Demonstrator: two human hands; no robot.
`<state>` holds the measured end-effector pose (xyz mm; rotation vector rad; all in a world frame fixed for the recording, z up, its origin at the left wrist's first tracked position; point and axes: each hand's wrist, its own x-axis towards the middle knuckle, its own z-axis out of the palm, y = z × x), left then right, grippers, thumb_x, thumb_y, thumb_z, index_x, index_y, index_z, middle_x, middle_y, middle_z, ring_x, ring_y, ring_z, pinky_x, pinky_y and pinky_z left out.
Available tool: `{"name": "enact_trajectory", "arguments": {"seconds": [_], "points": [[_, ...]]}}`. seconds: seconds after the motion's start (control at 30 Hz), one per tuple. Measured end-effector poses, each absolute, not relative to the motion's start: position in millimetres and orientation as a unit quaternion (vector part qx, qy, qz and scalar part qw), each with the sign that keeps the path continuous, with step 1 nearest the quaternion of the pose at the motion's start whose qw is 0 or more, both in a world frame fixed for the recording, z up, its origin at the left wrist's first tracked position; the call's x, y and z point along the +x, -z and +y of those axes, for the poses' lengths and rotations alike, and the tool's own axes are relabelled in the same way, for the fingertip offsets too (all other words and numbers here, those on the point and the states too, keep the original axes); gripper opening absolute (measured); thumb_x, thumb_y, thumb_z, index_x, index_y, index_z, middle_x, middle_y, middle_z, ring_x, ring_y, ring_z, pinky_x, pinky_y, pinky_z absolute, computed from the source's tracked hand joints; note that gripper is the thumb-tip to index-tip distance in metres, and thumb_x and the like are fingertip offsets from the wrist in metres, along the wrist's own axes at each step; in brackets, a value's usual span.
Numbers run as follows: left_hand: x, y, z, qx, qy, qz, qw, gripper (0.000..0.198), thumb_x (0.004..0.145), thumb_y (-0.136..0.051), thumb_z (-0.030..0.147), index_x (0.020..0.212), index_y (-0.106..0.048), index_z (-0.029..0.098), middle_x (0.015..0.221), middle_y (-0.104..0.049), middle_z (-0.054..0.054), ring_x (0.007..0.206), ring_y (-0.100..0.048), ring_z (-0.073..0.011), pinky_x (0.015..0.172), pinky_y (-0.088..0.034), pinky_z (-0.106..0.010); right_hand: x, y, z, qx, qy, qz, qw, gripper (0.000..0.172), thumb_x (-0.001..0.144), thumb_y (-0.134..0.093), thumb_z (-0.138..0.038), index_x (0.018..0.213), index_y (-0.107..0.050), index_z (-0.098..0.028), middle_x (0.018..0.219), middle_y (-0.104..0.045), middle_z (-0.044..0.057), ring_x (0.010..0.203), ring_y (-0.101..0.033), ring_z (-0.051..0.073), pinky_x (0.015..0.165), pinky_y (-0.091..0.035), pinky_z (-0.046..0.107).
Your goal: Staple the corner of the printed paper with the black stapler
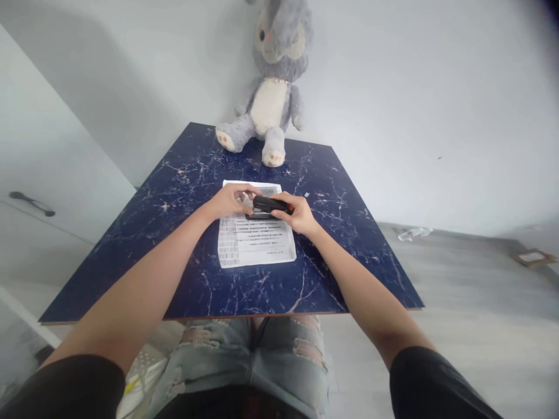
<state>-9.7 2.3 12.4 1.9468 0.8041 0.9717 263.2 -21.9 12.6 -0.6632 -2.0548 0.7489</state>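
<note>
A black stapler [267,203] with a red spot near its right end lies level over the upper part of a printed sheet of paper [257,247]. Fingers of my right hand [299,214] close around the stapler's right end, the thumb along its near side. At the other end, my left hand [231,201] curls its index finger over the top and its thumb low by the base, gripping the tip loosely. Exact fingertip contact there is hard to make out. Beneath both hands, the paper rests flat on the dark blue marble-patterned table [271,294].
A grey plush rabbit [271,87] sits at the table's back edge against the wall. A small pale scrap [306,195] lies right of the paper. On the floor to the right are a white object [413,234] and a brown frame-like item [533,257]. A cabinet handle [32,203] shows at left.
</note>
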Motion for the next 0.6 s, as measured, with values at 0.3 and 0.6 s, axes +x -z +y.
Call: {"name": "enact_trajectory", "arguments": {"seconds": [0.3, 0.6], "points": [[-14, 4, 23, 0.734, -0.416, 0.522, 0.122, 0.021, 0.091, -0.061, 0.027, 0.099, -0.078, 0.018, 0.109, -0.077, -0.011, 0.100, -0.066, -0.0275, 0.108, -0.043, -0.047, 256, -15, -26, -0.280, -0.276, -0.865, 0.313, 0.031, 0.089, -0.076, -0.040, 0.108, -0.071, -0.017, 0.100, -0.074, 0.006, 0.089, -0.068, 0.021, 0.085, -0.054, 0.034], [-16, 7, 26, 0.739, -0.402, 0.527, 0.122, 0.021, 0.091, -0.062, 0.026, 0.100, -0.080, 0.019, 0.112, -0.075, -0.011, 0.109, -0.065, -0.0286, 0.110, -0.043, -0.047, 279, -39, -22, -0.244, -0.329, -0.888, 0.211, 0.023, 0.088, -0.075, -0.036, 0.094, -0.059, -0.020, 0.085, -0.060, -0.001, 0.074, -0.054, 0.015, 0.071, -0.047, 0.028]]}}
